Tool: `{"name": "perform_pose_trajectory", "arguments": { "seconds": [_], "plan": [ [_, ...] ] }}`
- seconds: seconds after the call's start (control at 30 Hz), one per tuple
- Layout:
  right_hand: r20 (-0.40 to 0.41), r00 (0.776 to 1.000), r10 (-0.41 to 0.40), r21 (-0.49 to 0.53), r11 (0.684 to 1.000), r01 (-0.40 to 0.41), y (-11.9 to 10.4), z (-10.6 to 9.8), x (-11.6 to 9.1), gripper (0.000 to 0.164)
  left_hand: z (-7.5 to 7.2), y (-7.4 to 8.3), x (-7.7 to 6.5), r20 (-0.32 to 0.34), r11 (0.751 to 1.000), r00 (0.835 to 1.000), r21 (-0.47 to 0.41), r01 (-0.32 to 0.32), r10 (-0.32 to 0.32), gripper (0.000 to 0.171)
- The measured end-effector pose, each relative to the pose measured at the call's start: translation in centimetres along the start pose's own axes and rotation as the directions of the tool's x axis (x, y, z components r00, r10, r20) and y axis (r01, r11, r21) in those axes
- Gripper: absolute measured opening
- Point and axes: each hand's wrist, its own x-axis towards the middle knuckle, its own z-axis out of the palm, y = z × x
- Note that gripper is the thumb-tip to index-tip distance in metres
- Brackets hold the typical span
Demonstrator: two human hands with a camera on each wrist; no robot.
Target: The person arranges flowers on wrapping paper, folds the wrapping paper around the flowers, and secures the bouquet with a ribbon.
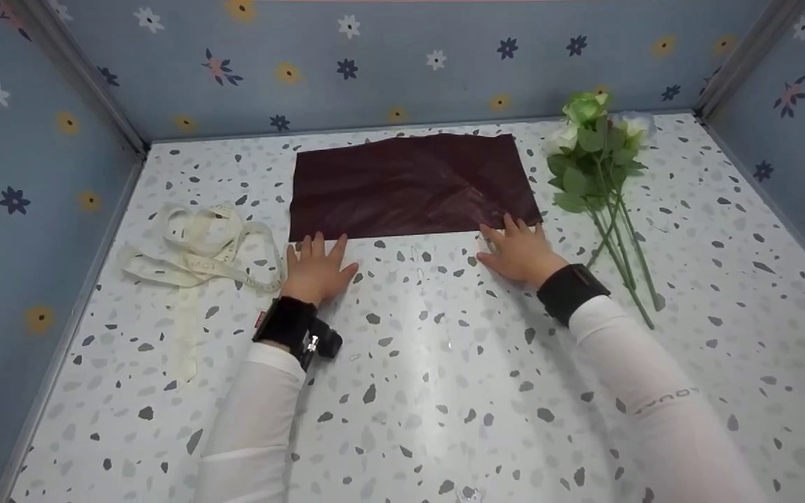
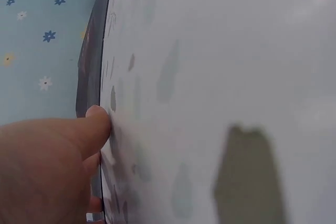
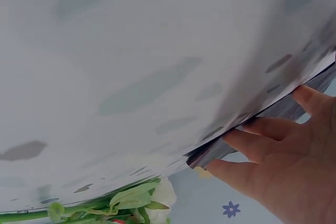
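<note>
A dark maroon sheet (image 1: 409, 185), thin and slightly wrinkled, lies flat at the back of the speckled table. My left hand (image 1: 318, 271) rests at its near left corner, fingers spread and fingertips touching the edge. At the near right corner lies my right hand (image 1: 520, 253), also spread, its fingertips on the sheet's edge. Both wrist views show the sheet edge-on as a dark strip, with the left hand (image 2: 47, 161) and the right hand (image 3: 294, 156) against it. Neither hand is curled round anything.
A loosely coiled cream ribbon or measuring tape (image 1: 200, 251) lies left of the left hand. On the right, artificial-looking flowers (image 1: 595, 154) with long green stems lie beside the sheet. Blue flower-patterned panels (image 1: 388, 70) wall the table's back and sides.
</note>
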Motion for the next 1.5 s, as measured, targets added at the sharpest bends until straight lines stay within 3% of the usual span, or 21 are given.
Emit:
{"name": "perform_pose_trajectory", "arguments": {
  "seconds": [0.37, 0.77, 0.97, 1.23, 1.37, 1.5],
  "plan": [
    [-0.005, 0.999, -0.038, -0.001, 0.999, 0.038, 0.2, 0.8, -2.3, 0.062, 0.3, 0.6, -2.1, -0.023, 0.998, 0.999, 0.052, -0.028, 0.029, 0.062],
    [-0.037, 0.997, -0.072, -0.021, 0.997, 0.071, -0.1, 1.2, -5.8, 0.058, 1.4, 1.0, -4.9, -0.129, 0.993, 0.987, 0.080, -0.091, 0.101, 0.055],
    [-0.084, 0.991, -0.107, -0.031, 0.994, 0.104, 0.0, 1.6, -7.2, 0.056, 1.6, 1.3, -6.2, -0.143, 0.987, 0.981, 0.107, -0.119, 0.133, 0.054],
    [-0.122, 0.986, -0.116, -0.006, 0.993, 0.116, 0.1, 1.4, -7.8, 0.053, 1.4, 1.1, -6.3, -0.162, 0.983, 0.973, 0.105, -0.148, 0.164, 0.050],
    [-0.136, 0.983, -0.125, 0.009, 0.992, 0.128, 0.2, 1.3, -7.5, 0.050, 1.2, 0.5, -5.9, -0.188, 0.984, 0.966, 0.041, -0.175, 0.179, 0.044],
    [-0.138, 0.985, -0.106, 0.067, 0.991, 0.116, 0.6, 1.0, -6.8, 0.050, 0.5, -0.3, -5.0, -0.173, 0.980, 0.966, -0.021, -0.199, 0.192, 0.035]
  ]
}}
